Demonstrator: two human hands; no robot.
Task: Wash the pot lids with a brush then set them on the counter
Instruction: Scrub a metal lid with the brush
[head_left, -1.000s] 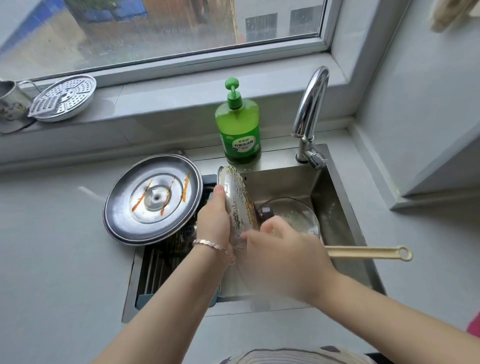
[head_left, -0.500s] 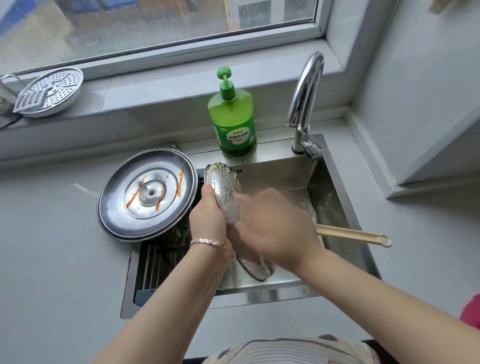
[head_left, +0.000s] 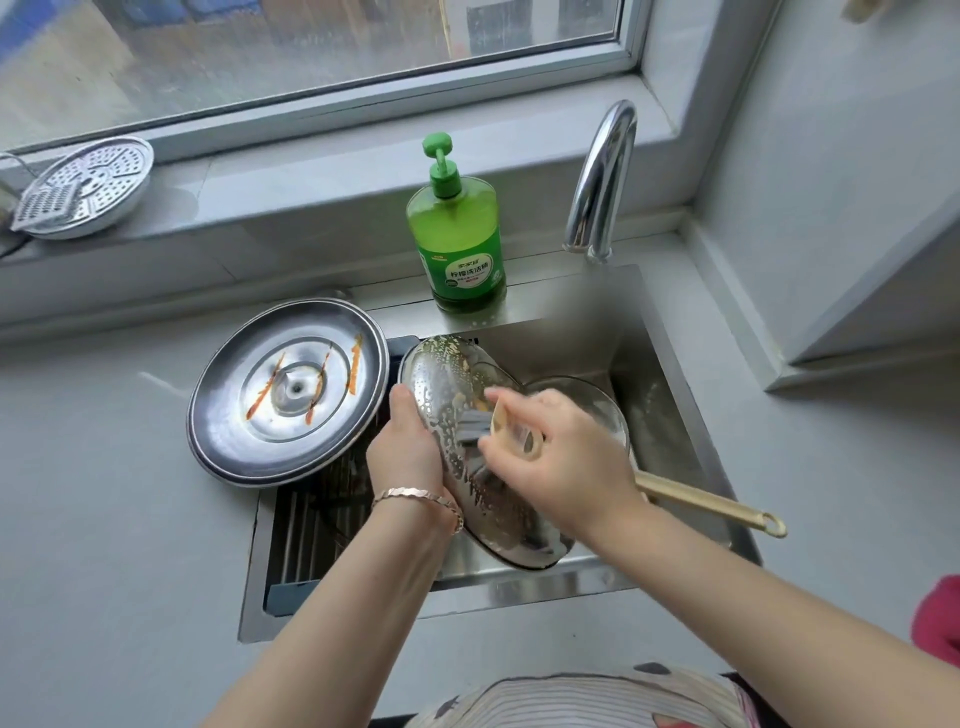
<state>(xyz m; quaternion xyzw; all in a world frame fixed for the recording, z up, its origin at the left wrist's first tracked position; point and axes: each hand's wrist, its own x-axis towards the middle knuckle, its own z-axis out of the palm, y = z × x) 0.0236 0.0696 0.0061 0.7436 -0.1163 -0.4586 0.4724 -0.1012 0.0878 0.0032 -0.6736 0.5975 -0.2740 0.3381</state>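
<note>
My left hand (head_left: 408, 447) grips the left rim of a soapy steel pot lid (head_left: 449, 384), held tilted on edge over the sink (head_left: 670, 364). My right hand (head_left: 561, 457) holds a brush (head_left: 511, 431), blurred with motion, against the lid's inner face. A larger steel lid (head_left: 291, 395) streaked with orange sauce lies upside down at the sink's left edge, partly over the drain rack. A glass lid (head_left: 597, 405) sits in the basin behind my right hand.
A green dish soap bottle (head_left: 457, 244) stands behind the sink beside the chrome faucet (head_left: 602, 176). A gold handle (head_left: 711, 506) juts across the sink's right rim. A perforated steamer plate (head_left: 88, 187) rests on the windowsill. Grey counter (head_left: 104, 545) lies on both sides.
My right hand has moved up the soapy lid, and the brush now shows against its face. The lid has turned to face me more. My left hand keeps its grip.
</note>
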